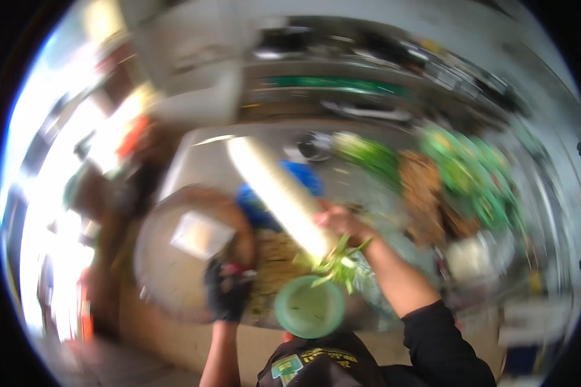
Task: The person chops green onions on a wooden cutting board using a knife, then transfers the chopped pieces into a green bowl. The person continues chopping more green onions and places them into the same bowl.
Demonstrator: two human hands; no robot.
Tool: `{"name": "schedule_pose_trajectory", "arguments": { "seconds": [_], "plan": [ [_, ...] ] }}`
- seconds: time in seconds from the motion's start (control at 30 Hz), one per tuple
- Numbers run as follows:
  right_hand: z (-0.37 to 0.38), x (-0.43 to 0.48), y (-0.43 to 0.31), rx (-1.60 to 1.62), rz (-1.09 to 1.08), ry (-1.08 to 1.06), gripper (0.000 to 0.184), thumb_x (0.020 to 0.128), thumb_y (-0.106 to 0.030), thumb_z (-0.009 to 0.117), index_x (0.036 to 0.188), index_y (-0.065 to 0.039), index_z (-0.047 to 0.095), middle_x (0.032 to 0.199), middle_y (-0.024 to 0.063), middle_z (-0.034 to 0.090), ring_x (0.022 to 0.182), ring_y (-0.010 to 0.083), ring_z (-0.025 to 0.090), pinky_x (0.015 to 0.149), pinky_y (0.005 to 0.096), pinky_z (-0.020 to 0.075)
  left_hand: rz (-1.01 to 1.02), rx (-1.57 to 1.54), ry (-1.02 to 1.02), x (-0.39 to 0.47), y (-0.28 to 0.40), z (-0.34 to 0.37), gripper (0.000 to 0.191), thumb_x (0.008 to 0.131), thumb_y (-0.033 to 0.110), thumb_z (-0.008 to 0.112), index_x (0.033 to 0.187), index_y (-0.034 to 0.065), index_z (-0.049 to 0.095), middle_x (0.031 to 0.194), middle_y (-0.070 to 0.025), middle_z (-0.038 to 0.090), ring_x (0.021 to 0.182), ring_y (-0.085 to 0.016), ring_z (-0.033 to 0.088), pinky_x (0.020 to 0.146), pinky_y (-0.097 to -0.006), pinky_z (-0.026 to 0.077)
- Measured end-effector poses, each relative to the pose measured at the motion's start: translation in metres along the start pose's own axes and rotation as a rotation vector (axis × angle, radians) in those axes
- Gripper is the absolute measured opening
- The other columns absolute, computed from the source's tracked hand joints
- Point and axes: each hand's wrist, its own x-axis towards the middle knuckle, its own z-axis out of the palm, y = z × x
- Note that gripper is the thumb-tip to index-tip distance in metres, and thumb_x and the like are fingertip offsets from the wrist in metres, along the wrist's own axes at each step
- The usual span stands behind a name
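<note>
My right hand [341, 221] is closed around a long white daikon radish [278, 193], near its cut green leaf stalks. The radish slants up and to the left over a blue object. My left hand [228, 290], in a dark glove, is at the lower right edge of a round chopping board [169, 271]; something small and pinkish shows at its fingers, too blurred to name. By its fingertips, a cleaver-like pale rectangular blade or sheet [202, 235] lies over the board. A green plastic bowl [310, 306] stands below the radish leaves.
On the metal table [213, 159], spring onions [368, 152] lie beside a round metal container [314, 145]. Farther right are a brown, bark-like heap [420, 193], several green baskets [469, 169] and a pale item in a clear bag [469, 256]. A shelf with kitchenware runs behind.
</note>
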Motion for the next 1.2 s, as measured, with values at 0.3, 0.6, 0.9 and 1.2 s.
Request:
{"name": "schedule_pose_trajectory", "arguments": {
  "seconds": [0.3, 0.6, 0.9, 1.2],
  "plan": [
    [0.188, -0.302, 0.077, 0.146, -0.259, 0.553, 0.119, 0.069, -0.042, 0.088, 0.162, -0.005, 0.023, 0.141, 0.0169, 0.052, 0.123, 0.0261, 0.056, 0.099, 0.0408, 0.0518, 0.532, -0.432, -0.6, -0.105, 0.082, -0.039, 0.03, 0.104, 0.01, 0.055, 0.126, -0.0089, 0.061, 0.124, -0.0218, 0.066, 0.111, -0.035, 0.063, 0.098, -0.0434, 0.051],
    [0.33, -0.568, 0.272, 0.23, -0.387, 1.483, 0.093, 0.087, -0.038, 0.078, 0.159, -0.005, 0.03, 0.146, 0.0118, 0.05, 0.133, 0.0211, 0.046, 0.112, 0.0373, 0.0371, 0.452, -0.544, -1.154, -0.244, 0.119, 0.0, 0.022, 0.095, 0.007, 0.06, 0.111, -0.0029, 0.071, 0.104, -0.0114, 0.07, 0.097, -0.025, 0.067, 0.088, -0.0359, 0.054],
    [0.42, -0.763, 0.456, 1.069, -0.855, 2.335, 0.047, 0.093, -0.035, 0.071, 0.127, -0.004, 0.059, 0.113, 0.0107, 0.064, 0.099, 0.0253, 0.065, 0.086, 0.0411, 0.0553, 0.076, -0.502, -1.647, -0.397, 0.209, 0.026, 0.021, 0.095, 0.007, 0.063, 0.112, 0.0009, 0.073, 0.101, -0.0084, 0.073, 0.088, -0.016, 0.067, 0.08, -0.0297, 0.055],
    [0.458, -1.033, 0.555, 1.106, -0.835, 3.116, 0.06, 0.094, -0.031, 0.072, 0.138, 0.002, 0.049, 0.124, 0.0173, 0.062, 0.104, 0.033, 0.068, 0.085, 0.047, 0.0606, 0.879, -0.385, -1.626, -0.507, 0.314, 0.008, 0.015, 0.091, 0.009, 0.066, 0.102, 0.0047, 0.074, 0.096, -0.0148, 0.074, 0.093, -0.03, 0.072, 0.087, -0.039, 0.057]
  ]
}}
